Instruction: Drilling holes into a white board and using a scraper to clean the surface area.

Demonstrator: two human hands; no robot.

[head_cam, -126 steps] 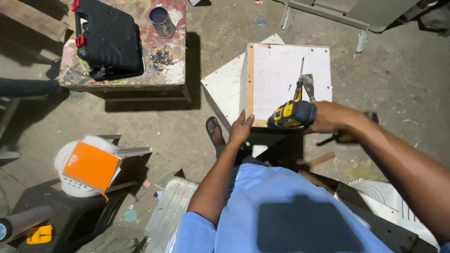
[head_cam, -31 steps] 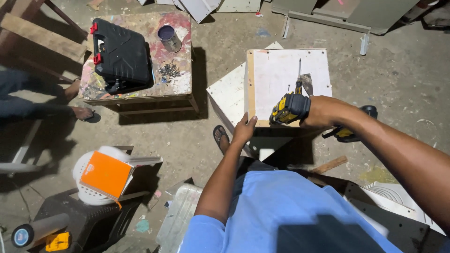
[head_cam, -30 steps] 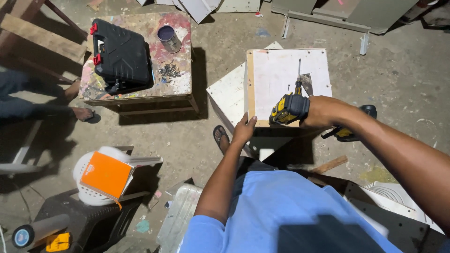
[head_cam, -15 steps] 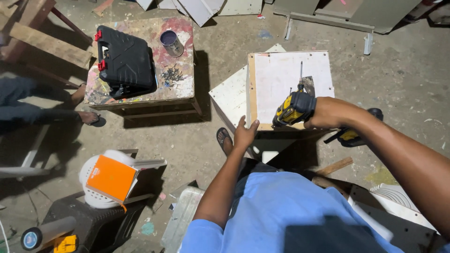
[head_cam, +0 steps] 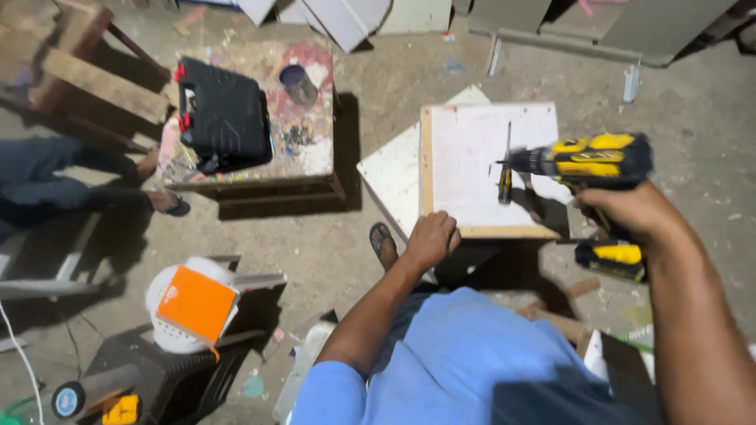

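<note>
Head view, looking down on a dusty workshop floor. The right hand (head_cam: pixel 630 216), at 3 o'clock, is clamped around the grip of a yellow-and-black cordless drill (head_cam: pixel 587 157), held level above the floor with its bit pointing toward 9 o'clock. The bit tip sits over a white board with a pale wooden frame (head_cam: pixel 472 149), just right of centre. A small screwdriver (head_cam: pixel 505 182) with a yellow-and-black handle lies on the board, directly beneath the drill's bit. The left hand (head_cam: pixel 431 238), fingers curled together, rests on the board's near edge at its lower-left corner; it grips no tool.

A second white panel (head_cam: pixel 390 169) shows beneath the board's left side. At 11 o'clock, a paint-stained low wooden table (head_cam: pixel 311 145) bears a black rectangular tool case (head_cam: pixel 223 118) with red latches and a small dark cup (head_cam: pixel 298 83). At 8 o'clock, a flat orange square package (head_cam: pixel 197 303) lies tilted on a round white object (head_cam: pixel 169 311). At 9 o'clock, another person's leg (head_cam: pixel 71 177), in dark trousers, reaches toward the table.
</note>
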